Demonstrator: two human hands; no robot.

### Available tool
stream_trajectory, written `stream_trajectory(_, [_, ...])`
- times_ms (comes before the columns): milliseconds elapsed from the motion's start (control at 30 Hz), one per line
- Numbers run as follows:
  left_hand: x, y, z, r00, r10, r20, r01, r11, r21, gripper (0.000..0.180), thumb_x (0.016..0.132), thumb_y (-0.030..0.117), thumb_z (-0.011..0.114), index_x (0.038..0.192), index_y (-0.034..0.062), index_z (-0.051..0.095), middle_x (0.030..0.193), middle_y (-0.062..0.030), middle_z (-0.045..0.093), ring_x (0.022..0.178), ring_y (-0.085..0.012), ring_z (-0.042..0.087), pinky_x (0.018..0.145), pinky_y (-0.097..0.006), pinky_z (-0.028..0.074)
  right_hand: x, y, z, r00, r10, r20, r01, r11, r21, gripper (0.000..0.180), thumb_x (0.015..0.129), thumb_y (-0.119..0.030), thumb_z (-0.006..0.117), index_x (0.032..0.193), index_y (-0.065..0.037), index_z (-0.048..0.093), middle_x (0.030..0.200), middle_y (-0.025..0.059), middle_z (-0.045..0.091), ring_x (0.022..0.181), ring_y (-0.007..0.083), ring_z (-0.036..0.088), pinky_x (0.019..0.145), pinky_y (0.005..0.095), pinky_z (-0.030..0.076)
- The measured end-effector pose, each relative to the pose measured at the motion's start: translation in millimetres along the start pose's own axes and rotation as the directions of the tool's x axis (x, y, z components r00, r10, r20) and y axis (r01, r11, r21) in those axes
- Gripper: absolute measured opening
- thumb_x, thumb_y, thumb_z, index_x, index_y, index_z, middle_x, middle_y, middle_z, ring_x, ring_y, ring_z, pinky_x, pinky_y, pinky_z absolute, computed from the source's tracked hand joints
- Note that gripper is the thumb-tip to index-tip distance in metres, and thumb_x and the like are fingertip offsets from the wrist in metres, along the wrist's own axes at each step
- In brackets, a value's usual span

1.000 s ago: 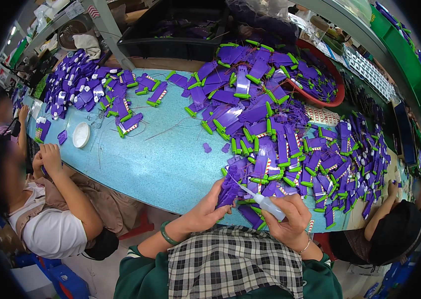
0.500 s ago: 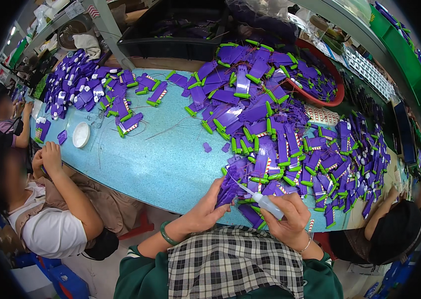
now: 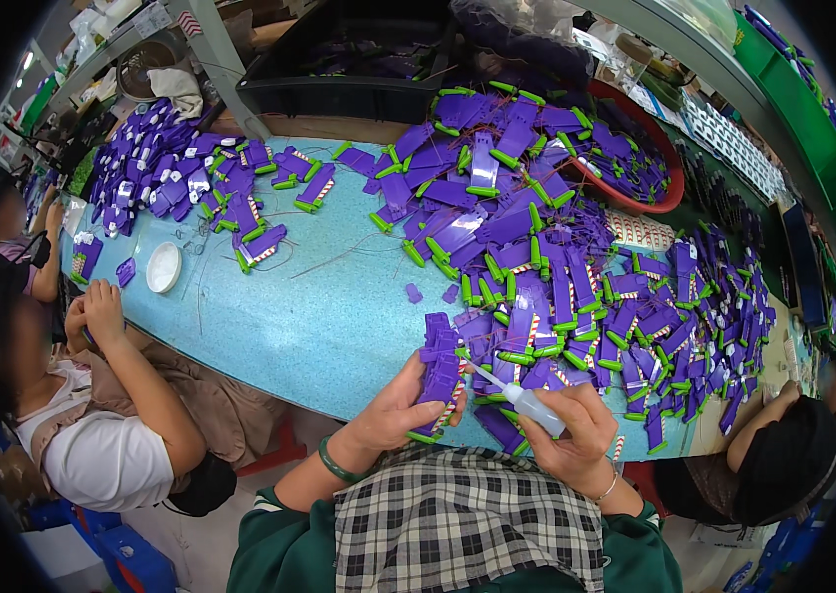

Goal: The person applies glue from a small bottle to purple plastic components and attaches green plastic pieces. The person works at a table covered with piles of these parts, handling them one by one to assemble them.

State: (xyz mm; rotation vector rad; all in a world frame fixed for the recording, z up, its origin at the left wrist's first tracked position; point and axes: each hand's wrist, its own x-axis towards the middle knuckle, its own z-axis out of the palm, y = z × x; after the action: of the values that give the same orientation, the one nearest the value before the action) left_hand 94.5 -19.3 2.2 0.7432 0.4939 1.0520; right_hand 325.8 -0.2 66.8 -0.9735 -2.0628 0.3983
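Observation:
In my left hand (image 3: 390, 403) is a purple plastic part (image 3: 441, 368) with a green end and a red-and-white striped edge, raised over the table's near edge. My right hand (image 3: 572, 427) grips a small translucent squeeze bottle (image 3: 534, 407), its thin nozzle slanting up and left toward the held part. Whether the tip touches the part I cannot tell. Just beyond my hands lies a large heap of similar purple parts (image 3: 522, 212) with green ends, thin wires among them.
The light-blue table (image 3: 289, 326) carries a second pile of purple pieces (image 3: 146, 178) with white bits and a small white dish (image 3: 163, 267). A red basin (image 3: 670, 188) and a black bin (image 3: 339, 94) hold more. Co-workers sit left and right.
My left hand has turned the purple part more upright, showing its striped edge and green end. My right hand with the squeeze bottle has barely moved.

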Motion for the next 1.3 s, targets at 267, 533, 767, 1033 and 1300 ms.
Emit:
stream_trajectory(267, [-2, -3, 1, 0.997, 0.035, -0.067, -0.029, 0.995, 0.095, 0.063, 0.087, 0.012, 0.06, 0.139, 0.0037, 0.025, 0.103, -0.0115, 0.053, 0.089, -0.0194, 0.055, 0.079, -0.035, 0.047, 1, -2, 1, 1.0, -0.001, 0.013, 0.001, 1.0, -0.005, 0.038, 0.064, -0.004, 0.082, 0.098, -0.002, 0.066, 0.077, 0.0098, 0.061, 0.061, 0.0199, 0.058, 0.053, 0.029, 0.045])
stream_trajectory(533, [-3, -11, 1, 0.993, 0.078, -0.091, -0.037, 0.922, 0.386, 0.067, 0.092, 0.004, 0.05, 0.146, 0.0016, 0.01, 0.113, -0.0104, 0.048, 0.093, -0.0151, 0.052, 0.08, -0.029, 0.046, -1, -4, 0, 1.0, -0.018, -0.007, 0.018, 1.0, 0.003, 0.038, 0.063, -0.004, 0.082, 0.098, -0.003, 0.066, 0.079, 0.0102, 0.062, 0.061, 0.0198, 0.059, 0.054, 0.0291, 0.046])
stream_trajectory(767, [-4, -12, 6, 0.983, 0.122, -0.134, -0.039, 0.866, 0.499, 0.065, 0.093, 0.003, 0.048, 0.144, -0.0009, 0.01, 0.111, -0.0108, 0.051, 0.095, -0.0151, 0.053, 0.085, -0.031, 0.046, -1, -3, 2, 0.999, -0.041, 0.007, 0.041, 0.999, -0.002, 0.039, 0.063, -0.005, 0.082, 0.098, -0.002, 0.065, 0.078, 0.01, 0.063, 0.06, 0.0196, 0.059, 0.051, 0.0288, 0.046])
stream_trajectory(1033, [-5, -13, 4, 0.986, 0.108, -0.13, -0.03, 0.866, 0.499, 0.065, 0.092, 0.003, 0.05, 0.144, -0.0012, 0.012, 0.11, -0.0115, 0.05, 0.094, -0.0162, 0.053, 0.085, -0.032, 0.046, 1, -2, 2, 0.997, -0.077, 0.022, 0.078, 0.996, -0.033, 0.041, 0.062, -0.005, 0.083, 0.099, -0.002, 0.065, 0.075, 0.0088, 0.062, 0.058, 0.0187, 0.059, 0.047, 0.0274, 0.046])
stream_trajectory(1300, [-1, -6, 0, 0.991, 0.08, -0.11, -0.094, 0.987, -0.131, 0.066, 0.088, 0.01, 0.062, 0.141, 0.0069, 0.024, 0.129, -0.0126, 0.041, 0.096, -0.0186, 0.052, 0.08, -0.037, 0.047, -4, -3, 1, 0.999, -0.042, 0.016, 0.042, 0.999, -0.008, 0.04, 0.062, -0.005, 0.082, 0.098, -0.003, 0.065, 0.077, 0.0098, 0.062, 0.06, 0.0201, 0.058, 0.052, 0.0297, 0.046])
